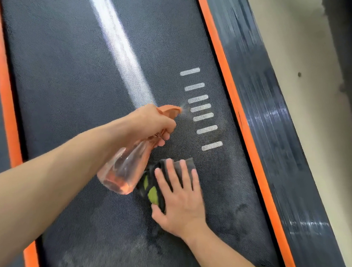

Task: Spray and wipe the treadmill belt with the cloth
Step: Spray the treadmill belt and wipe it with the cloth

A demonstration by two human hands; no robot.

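The dark textured treadmill belt (83,72) fills the view, with several white dashes (200,108) printed near its right side. My left hand (153,122) grips the neck and trigger of a clear orange spray bottle (125,169), nozzle pointing right at the dashes; a faint mist shows at the nozzle tip. My right hand (180,192) lies flat with fingers spread, pressing a grey and green cloth (154,191) onto the belt just below the bottle.
Orange strips (233,99) run along both sides of the belt. A dark ribbed side rail (272,117) lies right of the orange strip, with pale floor (315,58) beyond it. Damp patches mark the belt near the cloth.
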